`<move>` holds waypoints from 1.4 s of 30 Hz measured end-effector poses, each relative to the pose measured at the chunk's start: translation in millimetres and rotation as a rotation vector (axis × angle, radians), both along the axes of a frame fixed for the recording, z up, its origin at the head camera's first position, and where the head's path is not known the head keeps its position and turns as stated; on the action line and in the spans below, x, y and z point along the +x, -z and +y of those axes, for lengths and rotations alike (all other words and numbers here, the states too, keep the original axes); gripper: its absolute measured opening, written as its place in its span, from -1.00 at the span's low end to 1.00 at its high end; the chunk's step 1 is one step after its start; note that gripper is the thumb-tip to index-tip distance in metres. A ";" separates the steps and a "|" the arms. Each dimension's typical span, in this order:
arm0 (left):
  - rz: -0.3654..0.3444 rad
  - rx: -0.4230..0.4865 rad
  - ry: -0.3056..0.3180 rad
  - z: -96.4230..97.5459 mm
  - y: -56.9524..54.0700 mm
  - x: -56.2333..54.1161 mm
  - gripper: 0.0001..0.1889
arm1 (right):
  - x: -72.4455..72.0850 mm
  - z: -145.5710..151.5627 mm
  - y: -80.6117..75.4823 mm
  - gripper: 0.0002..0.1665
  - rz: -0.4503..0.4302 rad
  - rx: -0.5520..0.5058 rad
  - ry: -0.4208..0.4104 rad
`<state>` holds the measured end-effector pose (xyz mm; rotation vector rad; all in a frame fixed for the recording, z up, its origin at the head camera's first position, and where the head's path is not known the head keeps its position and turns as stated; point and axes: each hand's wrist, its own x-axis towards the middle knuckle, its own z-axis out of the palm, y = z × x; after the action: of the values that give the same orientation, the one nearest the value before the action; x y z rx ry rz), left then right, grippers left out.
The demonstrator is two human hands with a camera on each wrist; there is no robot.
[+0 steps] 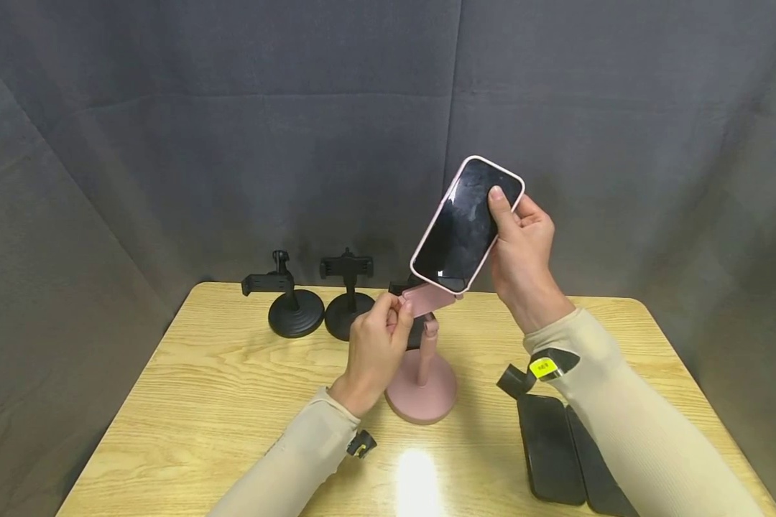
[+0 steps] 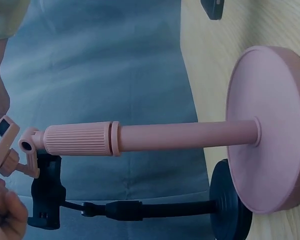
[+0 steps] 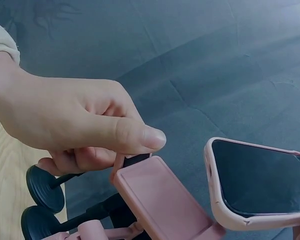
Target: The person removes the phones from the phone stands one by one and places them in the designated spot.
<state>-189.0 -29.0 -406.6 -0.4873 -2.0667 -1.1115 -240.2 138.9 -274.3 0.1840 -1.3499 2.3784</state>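
Note:
In the head view, a pink phone stand (image 1: 420, 391) stands upright on its round base near the table's middle. My left hand (image 1: 376, 345) pinches one end of its tilted holder (image 3: 162, 197) between thumb and curled fingers. My right hand (image 1: 524, 248) grips a smartphone (image 1: 462, 226) in a pale pink case, thumb across the dark screen and fingers behind. The phone is held slanted above the holder; the right wrist view shows a gap between the two. The ribbed collar (image 2: 79, 140) and post of the stand show fully in the left wrist view.
Two black phone stands (image 1: 296, 316) (image 1: 348, 276) stand at the back left of the wooden table (image 1: 233, 388). Another black one is partly hidden behind the pink stand. Two dark phones (image 1: 552, 452) lie side by side at the front right, one partly under the right forearm. Grey cloth (image 1: 233, 143) hangs behind.

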 end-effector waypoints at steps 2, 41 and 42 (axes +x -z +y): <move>-0.006 0.003 0.006 0.8 0.5 -0.7 -0.80 | 0.5 0.4 -0.5 -0.91 0.002 0.003 -0.002; -0.166 0.107 0.187 4.8 -3.1 -2.0 -0.79 | 27.2 10.2 1.6 -0.90 -0.071 0.110 -0.114; -0.171 0.111 0.191 5.0 -3.3 -2.0 -0.80 | 27.6 11.1 2.0 -0.89 -0.065 0.104 -0.118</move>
<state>-191.0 -24.0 -403.3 -0.5609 -2.1241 -1.4158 -212.5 149.9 -276.3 0.2228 -1.5336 2.4307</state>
